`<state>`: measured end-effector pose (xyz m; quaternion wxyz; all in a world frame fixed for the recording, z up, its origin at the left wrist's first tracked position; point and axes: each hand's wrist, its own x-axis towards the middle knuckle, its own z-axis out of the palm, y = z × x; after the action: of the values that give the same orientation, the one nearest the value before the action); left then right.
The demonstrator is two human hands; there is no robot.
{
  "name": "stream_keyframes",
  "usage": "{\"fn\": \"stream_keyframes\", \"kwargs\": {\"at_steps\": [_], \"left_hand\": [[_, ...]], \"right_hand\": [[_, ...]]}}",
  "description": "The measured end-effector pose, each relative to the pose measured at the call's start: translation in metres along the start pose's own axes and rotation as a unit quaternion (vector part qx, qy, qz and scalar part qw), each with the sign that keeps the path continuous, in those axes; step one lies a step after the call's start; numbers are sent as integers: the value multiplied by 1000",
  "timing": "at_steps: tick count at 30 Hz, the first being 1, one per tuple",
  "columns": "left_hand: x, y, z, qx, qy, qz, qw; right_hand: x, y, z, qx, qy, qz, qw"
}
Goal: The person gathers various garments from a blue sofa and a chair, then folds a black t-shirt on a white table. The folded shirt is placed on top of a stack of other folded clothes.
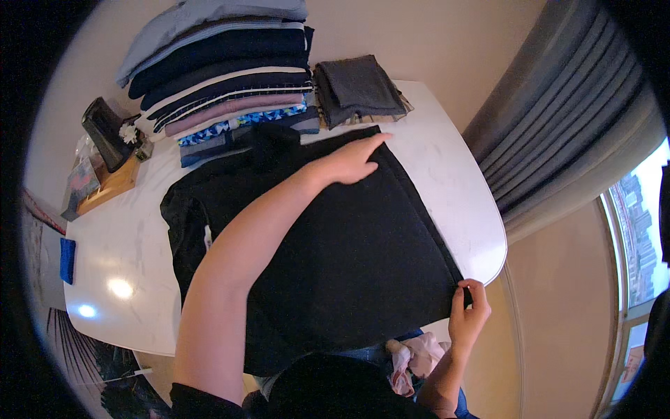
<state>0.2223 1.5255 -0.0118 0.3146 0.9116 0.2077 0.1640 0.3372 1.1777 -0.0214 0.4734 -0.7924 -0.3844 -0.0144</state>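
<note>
A black long-sleeved garment (345, 246) lies spread over the white table (450, 209), its hem along the right side and its near edge hanging towards my body. My left hand (353, 160) reaches across to the hem's far corner. Its index finger is stretched out over the cloth and the thumb stands apart, with no fold of fabric visible between them. At the hem's near corner, my right hand (471, 311) pinches the black cloth between thumb and fingers, just past the table's edge. A small white patch, perhaps a label, shows beside my left forearm.
A tall stack of folded clothes (225, 78) rises at the back, beside a lower pile of dark grey folded cloth (358, 86). A black vase (107, 133) and a wooden tray (112, 183) stand at the left. Crumpled pink cloth (419, 353) lies by my lap. A grey curtain (560, 115) hangs right.
</note>
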Motion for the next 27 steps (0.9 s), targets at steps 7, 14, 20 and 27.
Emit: {"fn": "stream_keyframes", "kwargs": {"at_steps": [7, 14, 20, 27], "left_hand": [[-110, 29, -103, 23, 161, -30, 986], [-272, -6, -129, 137, 308, -231, 912], [-303, 74, -67, 179, 149, -166, 958], [-440, 84, -55, -127, 302, -207, 922]], "right_hand": [[30, -24, -32, -87, -11, -149, 985], [83, -143, 83, 11, -278, -446, 851], [88, -141, 223, -92, -280, -449, 844], [80, -129, 241, -125, -293, -414, 853]]}}
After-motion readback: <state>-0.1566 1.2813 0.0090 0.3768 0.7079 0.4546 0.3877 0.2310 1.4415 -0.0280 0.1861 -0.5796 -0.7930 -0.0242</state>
